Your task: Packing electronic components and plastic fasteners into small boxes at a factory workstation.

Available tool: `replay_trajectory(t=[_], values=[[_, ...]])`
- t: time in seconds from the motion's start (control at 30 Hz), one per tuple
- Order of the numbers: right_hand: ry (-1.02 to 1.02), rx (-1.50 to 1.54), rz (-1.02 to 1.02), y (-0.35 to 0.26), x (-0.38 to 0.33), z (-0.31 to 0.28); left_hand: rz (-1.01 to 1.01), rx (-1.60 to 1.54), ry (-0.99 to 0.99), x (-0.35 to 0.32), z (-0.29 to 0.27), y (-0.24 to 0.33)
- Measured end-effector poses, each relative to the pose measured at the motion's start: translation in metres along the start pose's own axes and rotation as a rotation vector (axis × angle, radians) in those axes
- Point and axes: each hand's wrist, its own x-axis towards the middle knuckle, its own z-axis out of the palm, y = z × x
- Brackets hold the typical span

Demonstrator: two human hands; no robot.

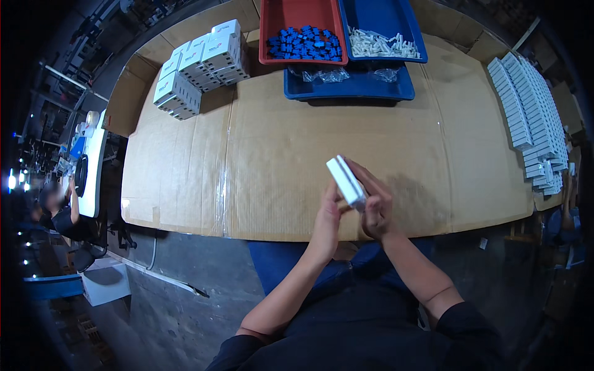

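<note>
Above the near edge of the cardboard-covered table, I hold a white rectangular block-like piece (346, 182) tilted between both hands. A dark line runs lengthwise along its narrow side. My right hand (377, 210) is closed round its right side, thumb near the lower end and fingers behind it. My left hand (328, 215) is closed at its left and lower side. Its fingers are mostly hidden behind the piece. The face turned away from me cannot be seen.
A red tray (263, 37) of small blue parts and a blue tray (422, 46) of white plugs stand at the back. Another blue tray (346, 93) holds clear bags. White boxes (210, 55) are stacked back left, with rows of white pieces (532, 117) at right. A person (68, 216) sits far left.
</note>
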Motion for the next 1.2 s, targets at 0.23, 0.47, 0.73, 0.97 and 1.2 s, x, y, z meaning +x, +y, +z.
replay_trajectory(t=[0.23, 0.47, 0.73, 0.97, 1.2], values=[[-0.038, 0.067, 0.218, -0.004, 0.000, 0.003, 0.104, -0.035, 0.231, 0.008, 0.001, 0.009], [-0.244, -0.220, -0.020, 0.002, -0.005, -0.009, -0.094, -0.275, 0.275, 0.011, -0.010, 0.008], [-0.166, -0.465, -0.159, 0.022, -0.016, 0.005, -0.221, -0.131, 0.334, 0.010, -0.012, -0.006], [-0.140, -0.657, -0.274, 0.040, -0.026, 0.012, -0.257, -0.172, 0.450, 0.014, 0.000, -0.001], [-0.109, -0.650, -0.306, 0.034, -0.025, 0.014, -0.241, -0.223, 0.438, 0.012, 0.001, -0.003]])
